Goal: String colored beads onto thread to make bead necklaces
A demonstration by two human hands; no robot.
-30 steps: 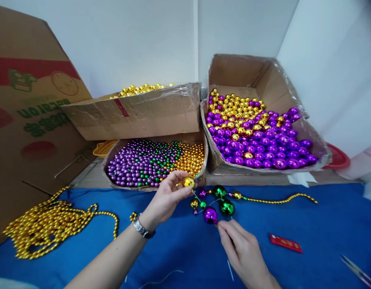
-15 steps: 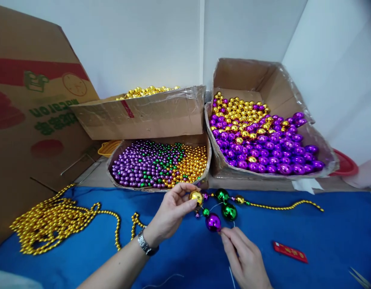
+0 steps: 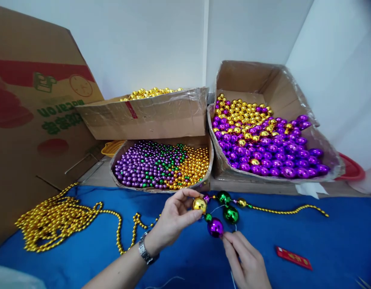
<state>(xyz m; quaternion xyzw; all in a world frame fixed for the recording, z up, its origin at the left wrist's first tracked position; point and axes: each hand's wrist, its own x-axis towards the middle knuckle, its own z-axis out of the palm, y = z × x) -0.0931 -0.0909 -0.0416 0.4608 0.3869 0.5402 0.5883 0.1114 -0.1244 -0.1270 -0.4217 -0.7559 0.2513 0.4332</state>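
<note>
My left hand (image 3: 181, 210), with a metal watch on the wrist, pinches a large shiny gold bead (image 3: 199, 205) on a string. In my right hand (image 3: 244, 257), thumb and forefinger are closed at the lower end of a large purple bead (image 3: 215, 227); a pale string runs by the fingers, and what exactly they grip is hidden. A small green bead (image 3: 208, 217) sits between the gold and purple ones. Two large green beads (image 3: 231, 214) hang just to the right. Beyond them a thin gold bead chain (image 3: 281, 212) stretches right across the blue cloth (image 3: 200, 263).
A pile of gold bead chain (image 3: 55, 222) lies at left. Behind stand a cardboard box of small purple, green and gold beads (image 3: 161, 164) and another of large purple and gold beads (image 3: 272, 148). A red packet (image 3: 293, 257) lies at right, near a tall carton (image 3: 31, 140) opposite.
The whole view has shifted slightly, with things appearing a little further right. The small green bead now sits closer against the purple one. Both hands keep their pinches.
</note>
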